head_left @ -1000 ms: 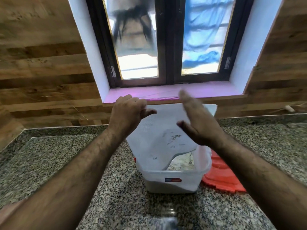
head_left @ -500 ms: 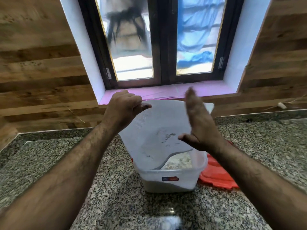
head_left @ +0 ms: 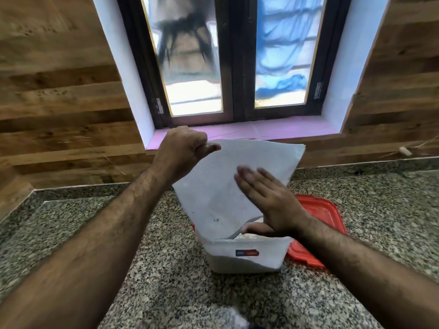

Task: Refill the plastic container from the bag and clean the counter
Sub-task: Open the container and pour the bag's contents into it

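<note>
A white woven bag (head_left: 213, 186) hangs upside down with its mouth inside a clear plastic container (head_left: 247, 255) on the granite counter (head_left: 142, 269). My left hand (head_left: 183, 148) pinches the bag's raised upper left corner. With straight fingers, my right hand (head_left: 268, 200) lies flat against the front of the bag, just above the container's rim. Whitish grain shows inside the container at the bag's mouth and through its wall.
A red lid (head_left: 318, 222) lies flat on the counter right behind and to the right of the container. A pink window sill (head_left: 273, 129) and wood-panelled wall stand behind. A small white heap (head_left: 230, 317) lies on the counter near the bottom edge.
My right hand swung from held upright beside the bag down onto its front face. Dark specks on the bag have mostly slid down. My left hand keeps its hold.
</note>
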Tool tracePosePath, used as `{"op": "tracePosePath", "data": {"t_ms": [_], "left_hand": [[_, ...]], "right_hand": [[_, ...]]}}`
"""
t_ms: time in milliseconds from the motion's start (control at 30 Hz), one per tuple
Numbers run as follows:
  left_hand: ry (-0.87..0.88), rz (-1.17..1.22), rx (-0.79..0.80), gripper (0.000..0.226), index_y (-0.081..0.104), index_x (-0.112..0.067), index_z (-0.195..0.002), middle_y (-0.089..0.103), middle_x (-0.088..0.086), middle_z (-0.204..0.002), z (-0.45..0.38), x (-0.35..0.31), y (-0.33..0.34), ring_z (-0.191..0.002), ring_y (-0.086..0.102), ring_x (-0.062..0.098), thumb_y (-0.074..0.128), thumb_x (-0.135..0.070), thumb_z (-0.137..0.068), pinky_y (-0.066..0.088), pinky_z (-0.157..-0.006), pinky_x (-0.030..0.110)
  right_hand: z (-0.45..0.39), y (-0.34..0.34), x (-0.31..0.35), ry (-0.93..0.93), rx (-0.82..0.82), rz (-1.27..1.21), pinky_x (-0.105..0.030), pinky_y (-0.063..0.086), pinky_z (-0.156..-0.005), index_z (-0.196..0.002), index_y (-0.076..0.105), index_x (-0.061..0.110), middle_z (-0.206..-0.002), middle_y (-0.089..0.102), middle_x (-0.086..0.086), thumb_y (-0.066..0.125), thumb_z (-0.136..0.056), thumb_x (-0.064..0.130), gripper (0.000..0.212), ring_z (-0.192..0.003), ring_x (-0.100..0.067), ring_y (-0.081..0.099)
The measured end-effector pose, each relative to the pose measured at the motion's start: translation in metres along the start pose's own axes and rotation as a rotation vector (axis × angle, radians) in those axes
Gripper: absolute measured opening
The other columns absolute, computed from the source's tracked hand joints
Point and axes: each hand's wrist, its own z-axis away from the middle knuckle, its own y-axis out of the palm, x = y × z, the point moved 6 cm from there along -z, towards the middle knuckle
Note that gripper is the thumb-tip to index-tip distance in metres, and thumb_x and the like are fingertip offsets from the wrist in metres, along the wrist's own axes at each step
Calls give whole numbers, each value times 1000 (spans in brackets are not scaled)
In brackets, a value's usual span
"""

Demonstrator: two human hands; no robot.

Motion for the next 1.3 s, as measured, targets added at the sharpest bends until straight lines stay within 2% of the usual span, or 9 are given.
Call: {"op": "tracePosePath", "data": {"t_ms": [100, 267, 400, 533, 633, 867, 1067, 1200, 1300], "left_hand": [[1, 12, -4, 68, 46, -11, -62, 43, 6, -53, 1, -2, -3, -52, 44, 28, 53, -66, -102, 30, -58, 32], [0, 18, -10, 65, 43, -12, -61, 42, 6, -53, 6, -1, -9, -52, 43, 29, 58, -61, -102, 24, -60, 30], [-30, 4, -28, 62, 42, -15, -62, 38, 0, -55, 8, 3, -19, -54, 37, 23, 59, -59, -102, 18, -55, 29], [-31, -27, -17, 66, 46, -12, -62, 44, 6, -55, 13, 9, -20, -54, 43, 27, 55, -63, -103, 21, -56, 31], [-55, -8, -26, 67, 47, -11, -62, 46, 9, -55, 16, 12, -23, -53, 45, 28, 56, -64, -102, 18, -54, 26], [-239, 198, -71, 62, 42, -13, -63, 39, 7, -56, 34, 39, -26, -52, 37, 21, 64, -53, -105, 27, -51, 35], [-518, 577, -219, 66, 38, -12, -63, 33, 2, -60, 79, 75, -33, -56, 31, 14, 61, -61, -101, 25, -57, 32], [-808, 969, -298, 72, 61, -3, -80, 60, 6, -67, 118, 98, -31, -60, 55, 20, 62, -74, -93, 45, -56, 33], [-1045, 1270, -320, 68, 74, -11, -113, 83, 5, -98, 142, 102, -23, -88, 81, 25, 61, -71, -85, 68, -71, 50]], "right_hand": [[0, -4, 0, -15, -61, -11, -58, 35, -125, -137, 71, 2, -146, 67, -18, 41, -98, 78, 91, -140, -32, 61], [-14, -31, -18, 183, -221, 30, -64, 23, -128, -157, 46, -3, -167, 38, -23, 31, -101, 75, 97, -158, -40, 35], [-27, -33, -49, 310, -10, 7, -54, 12, -133, -166, 30, 2, -174, 24, -18, 29, -95, 87, 110, -162, -35, 27], [-33, -41, -60, 344, 4, 36, -57, 12, -133, -167, 23, -2, -176, 16, -18, 27, -92, 89, 117, -164, -35, 18], [-34, -30, -63, 394, 101, 23, -57, 16, -132, -164, 35, 2, -168, 40, -17, 18, -93, 92, 116, -158, -31, 36], [-17, -31, -49, 610, -177, -145, -49, 6, -134, -170, 16, 4, -179, 13, -14, 25, -100, 80, 104, -167, -27, 7], [0, -5, -29, 1175, -425, -491, -46, 11, -132, -172, 9, 16, -181, 7, -6, 52, -90, 76, 110, -166, -20, 4], [0, 31, -1, 1518, -464, -1017, -46, 30, -128, -167, 27, 14, -172, 35, -8, 68, -74, 84, 123, -158, -24, 34], [-24, 54, 25, 1473, -416, -1519, -46, 52, -107, -140, 63, 13, -137, 74, -9, 65, -97, 55, 60, -132, -30, 66]]}}
